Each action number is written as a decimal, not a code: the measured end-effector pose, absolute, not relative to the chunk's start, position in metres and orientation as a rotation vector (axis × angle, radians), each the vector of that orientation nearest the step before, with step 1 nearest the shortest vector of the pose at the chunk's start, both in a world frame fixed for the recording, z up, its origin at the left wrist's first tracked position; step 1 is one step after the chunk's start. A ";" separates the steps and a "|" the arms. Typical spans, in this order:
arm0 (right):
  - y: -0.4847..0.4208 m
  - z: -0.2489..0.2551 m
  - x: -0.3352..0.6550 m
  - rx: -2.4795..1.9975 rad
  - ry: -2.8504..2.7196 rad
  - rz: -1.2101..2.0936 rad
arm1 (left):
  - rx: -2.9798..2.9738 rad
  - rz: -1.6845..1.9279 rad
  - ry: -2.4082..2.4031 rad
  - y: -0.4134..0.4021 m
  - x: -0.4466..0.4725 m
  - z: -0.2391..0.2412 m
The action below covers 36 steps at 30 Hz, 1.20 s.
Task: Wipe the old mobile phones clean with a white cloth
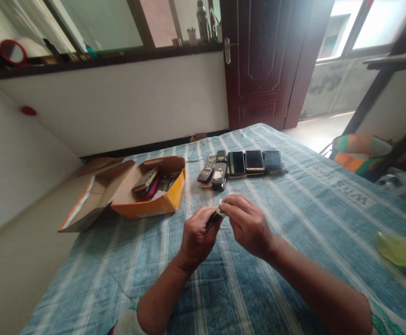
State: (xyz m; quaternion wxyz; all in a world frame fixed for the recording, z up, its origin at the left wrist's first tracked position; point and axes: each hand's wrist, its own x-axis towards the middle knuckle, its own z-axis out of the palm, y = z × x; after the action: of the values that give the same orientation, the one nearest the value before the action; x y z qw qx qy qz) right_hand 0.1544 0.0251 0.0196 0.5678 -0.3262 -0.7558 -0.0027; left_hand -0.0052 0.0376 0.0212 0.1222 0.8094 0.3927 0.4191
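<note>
My left hand is closed around a slim dark mobile phone, seen nearly edge-on and mostly covered by the fingers. Against the phone's upper end, my right hand pinches a small crumpled white piece, which looks like tissue or cloth. Both hands meet just above the bed, in front of a row of phones. Nearest in that row are a candybar phone and a keypad phone. Farther right lie a black touchscreen phone and a gold-edged phone.
An orange cardboard box with its lid folded back stands at left, several phones inside. Striped blue cloth covers the bed. At right lies a yellow-green item, its kind unclear. A dark red door stands beyond the bed.
</note>
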 end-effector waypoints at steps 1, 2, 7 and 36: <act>0.028 0.017 0.156 -0.789 -1.757 0.013 | 2.359 1.228 1.155 0.038 -0.006 0.020; 0.031 0.014 0.159 -0.817 -1.736 0.038 | 2.354 1.231 1.167 0.039 -0.006 0.020; 0.044 0.001 0.167 -0.998 -1.615 0.246 | 2.283 1.219 1.250 0.039 -0.007 0.020; 0.041 -0.008 0.154 -1.154 -1.461 0.663 | 2.100 1.239 1.227 0.044 -0.008 0.012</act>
State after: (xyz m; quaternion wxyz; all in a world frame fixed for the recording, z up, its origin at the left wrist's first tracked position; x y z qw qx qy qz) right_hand 0.1543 0.0405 -0.0078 0.5501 -0.4876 -0.6173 0.2803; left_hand -0.0077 0.0443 0.0116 0.2045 0.7531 0.4402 0.4442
